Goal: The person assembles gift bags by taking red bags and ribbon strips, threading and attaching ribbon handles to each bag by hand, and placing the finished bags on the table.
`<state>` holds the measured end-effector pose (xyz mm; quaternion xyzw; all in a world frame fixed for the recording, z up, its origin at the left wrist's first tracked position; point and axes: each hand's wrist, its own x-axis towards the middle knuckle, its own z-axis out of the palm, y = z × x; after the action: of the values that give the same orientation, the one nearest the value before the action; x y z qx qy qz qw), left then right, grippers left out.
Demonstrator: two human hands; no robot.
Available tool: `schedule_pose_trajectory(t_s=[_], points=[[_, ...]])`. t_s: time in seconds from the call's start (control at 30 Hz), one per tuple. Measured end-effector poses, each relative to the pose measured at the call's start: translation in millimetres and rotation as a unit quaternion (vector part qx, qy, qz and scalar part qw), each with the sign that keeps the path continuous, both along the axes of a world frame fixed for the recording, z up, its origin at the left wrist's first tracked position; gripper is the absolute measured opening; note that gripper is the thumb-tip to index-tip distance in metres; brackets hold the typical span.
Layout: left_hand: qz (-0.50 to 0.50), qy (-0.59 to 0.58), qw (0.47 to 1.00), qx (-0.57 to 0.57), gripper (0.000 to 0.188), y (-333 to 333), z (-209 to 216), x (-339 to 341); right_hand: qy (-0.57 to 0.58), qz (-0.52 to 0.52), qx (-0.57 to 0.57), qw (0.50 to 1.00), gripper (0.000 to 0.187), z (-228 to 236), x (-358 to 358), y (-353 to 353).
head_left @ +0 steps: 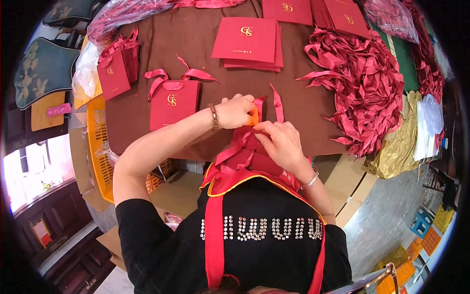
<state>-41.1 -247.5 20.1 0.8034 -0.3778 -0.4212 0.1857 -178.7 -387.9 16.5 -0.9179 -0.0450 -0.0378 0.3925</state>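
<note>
My left hand [237, 111] is closed above the table's near edge, with a small orange piece [254, 116] showing at its fingers; its kind is unclear. Beside it, my right hand [283, 142] pinches the top edge of a red paper bag [252, 143], held close to my red apron and partly hidden by my hands. A red ribbon end [277, 104] sticks up between the two hands. Just left of my left hand lies a red gift bag [174, 105] with ribbon handles and gold print. Farther off is a stack of flat red bags [245, 40].
A big heap of red ribbons [352, 88] covers the table's right side. More red bags [120, 71] with ribbons stand at the left, and flat bags [342, 17] lie at the far right. A yellow plastic crate [99, 142] and cardboard boxes [182, 188] sit beside and below the brown-covered table [171, 36].
</note>
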Motion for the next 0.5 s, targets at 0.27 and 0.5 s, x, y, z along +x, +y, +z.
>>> schedule_pose_trajectory(t_s=[0.27,0.5], points=[[0.212,-0.051,0.965,-0.149,0.015,4,-20,-7,0.029,0.007,-0.009,1.0,0.013,-1,4,1],[0.238,-0.381,0.849,-0.277,0.013,12,-2,-12,0.002,0.022,0.002,1.0,0.021,-24,11,-6]])
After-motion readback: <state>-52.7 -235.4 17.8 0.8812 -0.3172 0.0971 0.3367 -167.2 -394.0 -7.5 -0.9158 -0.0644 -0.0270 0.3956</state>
